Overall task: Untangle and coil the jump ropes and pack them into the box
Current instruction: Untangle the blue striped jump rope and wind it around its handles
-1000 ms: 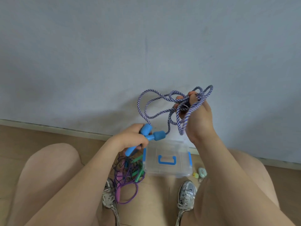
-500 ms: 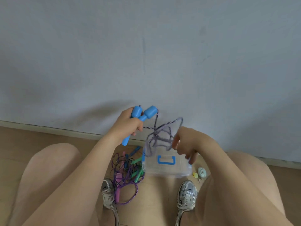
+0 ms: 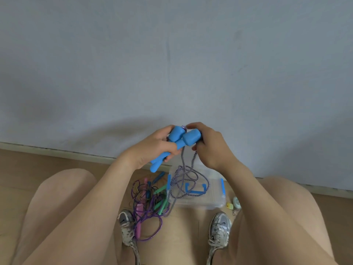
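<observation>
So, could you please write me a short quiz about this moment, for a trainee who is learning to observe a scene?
1. True or false: the two blue foam handles lie on the wooden floor.
2. Where is the tangle of purple, green and pink ropes? A: on the floor, left of the clear plastic box; B: inside that box; C: on a chair.
3. Which hand grips the shafts of both handles?
Key: 1 false, the left hand and the right hand hold them up; 2 A; 3 the left.
</observation>
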A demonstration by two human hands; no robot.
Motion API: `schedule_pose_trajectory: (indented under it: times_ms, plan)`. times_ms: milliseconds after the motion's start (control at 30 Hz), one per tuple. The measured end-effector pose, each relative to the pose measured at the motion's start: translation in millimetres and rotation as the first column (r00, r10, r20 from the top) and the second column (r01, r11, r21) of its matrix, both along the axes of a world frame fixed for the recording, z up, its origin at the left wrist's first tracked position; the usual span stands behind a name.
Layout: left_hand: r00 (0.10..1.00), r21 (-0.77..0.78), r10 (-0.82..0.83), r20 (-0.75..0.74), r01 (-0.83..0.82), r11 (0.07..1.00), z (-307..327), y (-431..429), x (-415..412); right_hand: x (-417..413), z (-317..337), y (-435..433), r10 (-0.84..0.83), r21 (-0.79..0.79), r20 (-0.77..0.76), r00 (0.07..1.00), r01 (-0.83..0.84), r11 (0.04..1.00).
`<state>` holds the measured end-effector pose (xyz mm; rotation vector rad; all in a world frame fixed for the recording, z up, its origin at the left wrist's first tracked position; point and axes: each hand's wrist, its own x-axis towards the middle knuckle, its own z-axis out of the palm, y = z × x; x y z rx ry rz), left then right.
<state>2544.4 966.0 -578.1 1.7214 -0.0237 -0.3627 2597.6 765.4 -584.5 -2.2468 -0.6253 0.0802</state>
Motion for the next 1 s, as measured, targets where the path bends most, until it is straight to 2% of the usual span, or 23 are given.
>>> schedule_pose_trajectory:
  times_ms: [67,200,267,333,500,600,700,800,1000]
  plan:
    - [1.000,0.022,-0.024,-0.003,0.024,0.999,-1,-2,0,-3,-4,1,0.047,-0.097,0.043,0.998,-0.042,0.994]
    - [0.997,0.115,-0.077,0.025,0.074,0.991,-7,-5,3,-5,-8,7,0.114,-0.145,0.026,0.993,-0.109,0.983]
    - [0.995,0.116,-0.100,0.003,0.099,0.988,-10,-4,2,-4,-10,8,0.123,-0.233,0.049,0.991,-0.108,0.966]
    - [0.993,0.135,-0.110,-0.029,0.113,0.984,-10,-4,1,-4,-9,7,0.118,-0.292,0.008,0.993,-0.110,0.950]
    - [0.996,0.250,-0.087,-0.003,0.085,0.965,-11,-3,1,1,7,3,0.066,-0.098,-0.254,0.965,-0.094,0.991]
    - [0.999,0.237,-0.049,0.005,0.046,0.970,-12,-3,0,0,9,2,0.110,0.078,-0.373,0.921,-0.087,0.993]
    - [0.999,0.151,-0.032,-0.033,0.037,0.988,-11,-6,-1,-1,4,5,0.029,0.080,-0.264,0.964,-0.008,0.997]
    - [0.995,0.116,-0.035,-0.090,0.045,0.992,-11,-6,-2,1,0,7,-0.034,0.175,-0.122,0.992,0.055,0.983]
    - [0.978,-0.063,-0.135,-0.161,0.127,0.990,-8,0,-4,4,5,8,-0.095,0.319,-0.146,0.985,0.138,0.938]
